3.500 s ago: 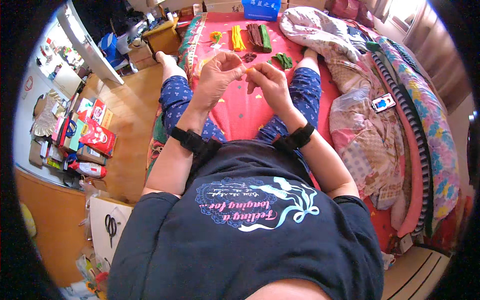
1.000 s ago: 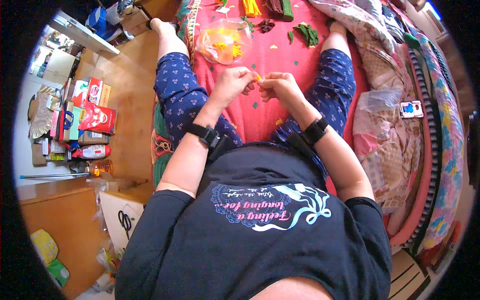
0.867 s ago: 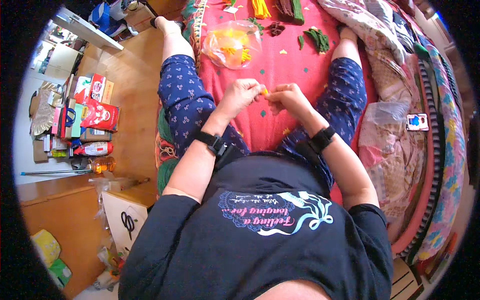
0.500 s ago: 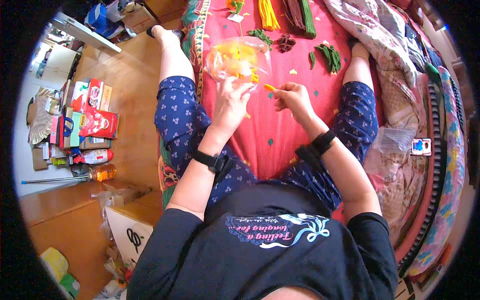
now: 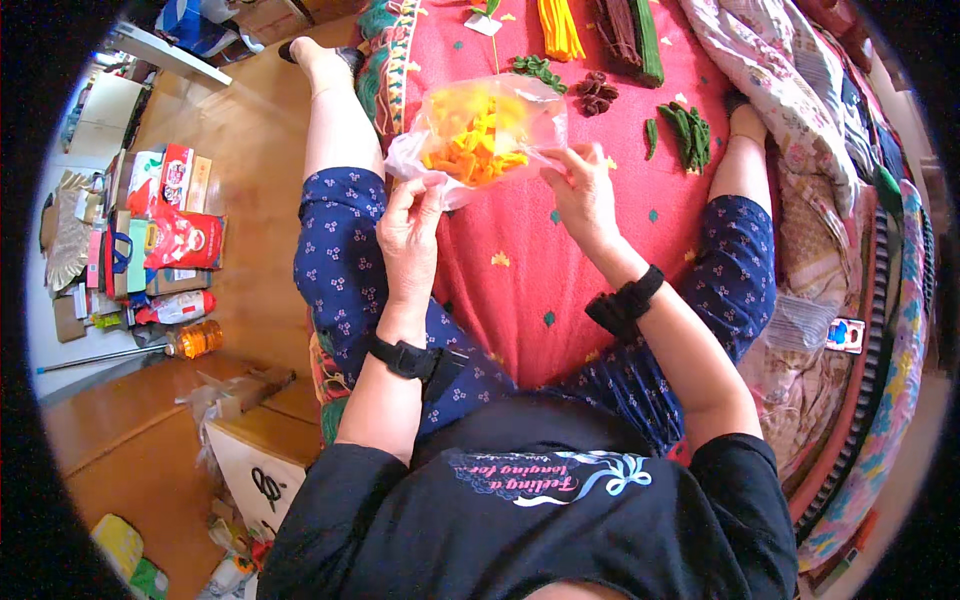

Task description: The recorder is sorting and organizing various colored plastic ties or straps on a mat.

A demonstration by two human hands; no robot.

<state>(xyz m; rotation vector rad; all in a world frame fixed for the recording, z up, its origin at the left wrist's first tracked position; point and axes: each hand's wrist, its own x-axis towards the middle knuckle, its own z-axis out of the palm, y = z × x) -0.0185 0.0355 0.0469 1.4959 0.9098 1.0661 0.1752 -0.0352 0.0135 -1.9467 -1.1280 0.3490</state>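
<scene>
A clear plastic bag point(image 5: 545, 112) full of short yellow-orange fuzzy pieces point(image 5: 480, 145) lies between my hands on the red bedspread. My left hand point(image 5: 410, 222) pinches the bag's near left edge between thumb and fingers. Closed on the right side of its opening, my right hand point(image 5: 585, 196) pulls the film outward. Just beyond the bag are green curled pieces point(image 5: 537, 70) and a dark brown cluster point(image 5: 596, 94). Off to the right lie a bunch of green looped pieces point(image 5: 688, 138) and one single green piece point(image 5: 651, 139).
Bundles of yellow stems point(image 5: 560, 30), brown stems point(image 5: 620, 35) and green stems point(image 5: 643, 45) lie at the far edge. My legs flank the red bedspread point(image 5: 500, 300). Crumpled floral bedding point(image 5: 800, 130) is on the right. Boxes and a red packet point(image 5: 185, 238) stand on the left.
My right hand has moved to the bag's edge, and the yellow piece it held is no longer seen in it. My left hand has shifted left, and the bag's mouth is spread wider.
</scene>
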